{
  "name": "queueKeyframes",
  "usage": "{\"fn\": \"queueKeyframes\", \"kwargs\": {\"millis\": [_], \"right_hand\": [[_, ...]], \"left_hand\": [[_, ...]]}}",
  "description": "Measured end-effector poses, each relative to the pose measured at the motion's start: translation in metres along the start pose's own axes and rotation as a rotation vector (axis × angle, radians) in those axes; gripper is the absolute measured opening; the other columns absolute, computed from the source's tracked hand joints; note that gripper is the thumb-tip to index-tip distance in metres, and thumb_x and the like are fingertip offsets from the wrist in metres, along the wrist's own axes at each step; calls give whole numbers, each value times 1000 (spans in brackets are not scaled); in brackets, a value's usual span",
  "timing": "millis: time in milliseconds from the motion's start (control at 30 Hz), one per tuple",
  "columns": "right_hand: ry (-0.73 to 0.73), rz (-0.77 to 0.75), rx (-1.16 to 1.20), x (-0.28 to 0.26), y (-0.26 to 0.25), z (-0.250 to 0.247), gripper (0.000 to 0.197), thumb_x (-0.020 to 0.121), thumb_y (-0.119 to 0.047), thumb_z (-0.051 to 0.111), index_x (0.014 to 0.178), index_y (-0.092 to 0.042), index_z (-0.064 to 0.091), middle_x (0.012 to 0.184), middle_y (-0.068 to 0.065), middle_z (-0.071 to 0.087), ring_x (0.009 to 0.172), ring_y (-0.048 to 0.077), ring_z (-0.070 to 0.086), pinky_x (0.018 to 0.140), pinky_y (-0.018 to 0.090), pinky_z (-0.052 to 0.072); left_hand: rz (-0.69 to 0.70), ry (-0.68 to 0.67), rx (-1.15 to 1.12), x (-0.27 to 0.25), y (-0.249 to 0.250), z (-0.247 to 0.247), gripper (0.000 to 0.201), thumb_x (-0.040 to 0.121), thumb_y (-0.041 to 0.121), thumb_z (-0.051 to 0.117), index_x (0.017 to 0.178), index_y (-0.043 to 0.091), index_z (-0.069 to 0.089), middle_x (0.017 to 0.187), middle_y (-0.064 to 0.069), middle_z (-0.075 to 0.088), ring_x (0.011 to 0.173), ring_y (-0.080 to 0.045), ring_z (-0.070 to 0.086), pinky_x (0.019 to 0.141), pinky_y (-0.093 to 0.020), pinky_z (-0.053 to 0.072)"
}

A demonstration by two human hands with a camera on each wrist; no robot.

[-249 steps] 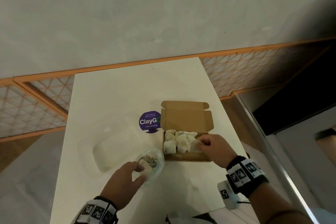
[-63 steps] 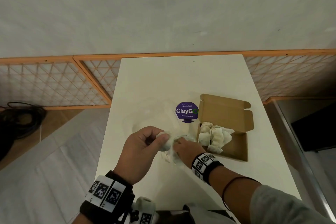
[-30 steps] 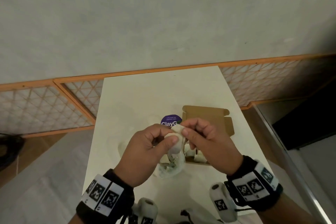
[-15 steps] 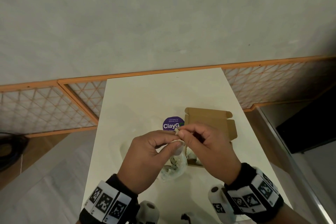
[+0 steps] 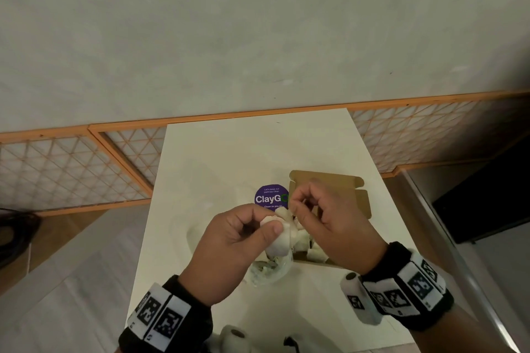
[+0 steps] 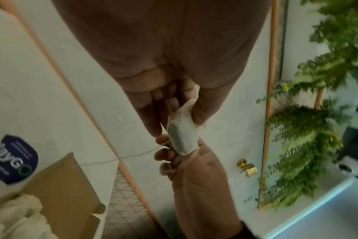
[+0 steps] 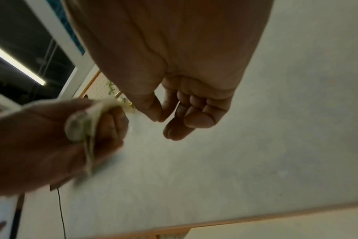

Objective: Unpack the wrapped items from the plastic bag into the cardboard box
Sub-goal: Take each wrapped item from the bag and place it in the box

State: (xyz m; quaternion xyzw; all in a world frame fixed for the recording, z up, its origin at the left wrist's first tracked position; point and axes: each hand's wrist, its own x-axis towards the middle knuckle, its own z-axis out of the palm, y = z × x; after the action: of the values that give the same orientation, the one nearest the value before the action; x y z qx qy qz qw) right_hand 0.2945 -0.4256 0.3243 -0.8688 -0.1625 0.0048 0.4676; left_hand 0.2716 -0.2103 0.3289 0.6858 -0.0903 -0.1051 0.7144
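My left hand [image 5: 271, 221] holds a small white wrapped item [image 5: 276, 241] between thumb and fingers, raised over the table. In the left wrist view the wrapped item [image 6: 182, 134] shows dark contents through its paper. My right hand [image 5: 295, 209] pinches a thin white string [image 6: 117, 159] that comes off the item; thumb and forefinger of this right hand [image 7: 158, 120] meet tip to tip. Below my left hand lies the clear plastic bag [image 5: 269, 269] with a little left inside. The open cardboard box [image 5: 338, 189] holds several wrapped items [image 5: 311, 249], partly hidden by my right hand.
A round purple ClayGo sticker [image 5: 269, 198] lies on the white table [image 5: 229, 166] left of the box. Orange-framed lattice panels [image 5: 71, 169] run behind the table under a grey wall. Green plants [image 6: 307, 129] hang beside the table.
Both hands lifted the wrapped item out of the bag about two seconds ago. In the last half second my right fingers have drawn slightly away from the item, to the right.
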Motion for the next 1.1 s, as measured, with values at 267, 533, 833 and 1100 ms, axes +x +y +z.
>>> {"fn": "queueKeyframes", "kwargs": {"millis": [267, 533, 833, 1100], "right_hand": [[205, 57, 118, -8, -14, -8, 16, 105, -27, 56, 97, -23, 69, 81, -3, 68, 72, 16, 62, 63, 24, 50], [-73, 114, 371, -19, -34, -5, 25, 99, -37, 62, 98, -14, 72, 82, 24, 60, 67, 33, 54, 61, 41, 47], [-67, 123, 506, -18, -34, -1, 25, 106, -21, 53, 92, -4, 64, 75, 0, 66, 68, 17, 60, 66, 39, 47], [-91, 20, 392, -21, -37, -2, 26, 108, -21, 51, 92, -5, 64, 78, 7, 65, 71, 18, 62, 69, 35, 54]], "left_hand": [[0, 5, -134, 1, 5, -2, 21, 85, 31, 75, 88, 10, 76, 97, -25, 73, 87, -23, 67, 82, -31, 56], [-2, 20, -190, 0, 3, -3, 27, 86, 30, 74, 94, 4, 74, 99, -24, 74, 89, -27, 68, 84, -36, 57], [24, 15, -203, -5, 5, -6, 13, 92, 18, 73, 91, 5, 73, 94, -23, 74, 89, -28, 69, 82, -31, 56], [99, 6, -118, -3, 9, -4, 18, 92, 10, 69, 103, -3, 74, 110, -19, 75, 106, -39, 69, 96, -43, 57]]}}
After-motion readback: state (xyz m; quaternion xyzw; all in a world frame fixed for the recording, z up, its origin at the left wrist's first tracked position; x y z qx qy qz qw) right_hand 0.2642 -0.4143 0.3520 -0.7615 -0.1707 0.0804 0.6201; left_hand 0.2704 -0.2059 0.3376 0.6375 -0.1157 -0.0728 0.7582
